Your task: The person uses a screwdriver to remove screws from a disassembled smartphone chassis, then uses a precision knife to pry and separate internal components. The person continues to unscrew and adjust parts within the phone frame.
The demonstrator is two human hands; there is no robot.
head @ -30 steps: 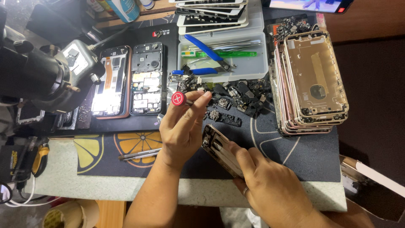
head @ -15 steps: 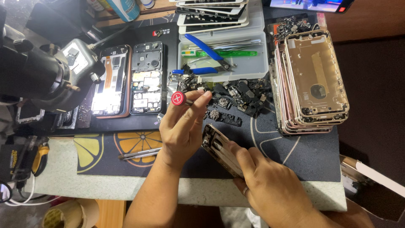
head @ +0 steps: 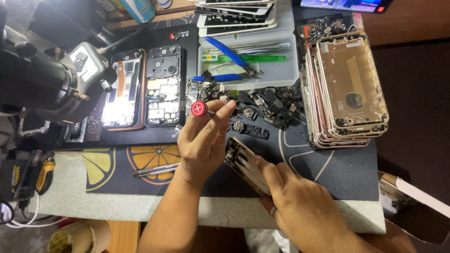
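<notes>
Head view: nothing has visibly shifted since the earlier frames. The left hand (head: pixel 204 140) pinches a slim screwdriver with a round red cap (head: pixel 198 108). The right hand (head: pixel 300 206) grips a gold metal phone housing (head: pixel 246 165), tilted above the dark citrus-print mat (head: pixel 154 157). A stack of matching metal housings (head: pixel 349 89) sits right.

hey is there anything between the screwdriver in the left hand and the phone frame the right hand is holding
Nothing visible. The left hand holds the red-capped screwdriver right beside the phone frame, which the right hand grips tilted. The tip is hidden behind the fingers.
</notes>
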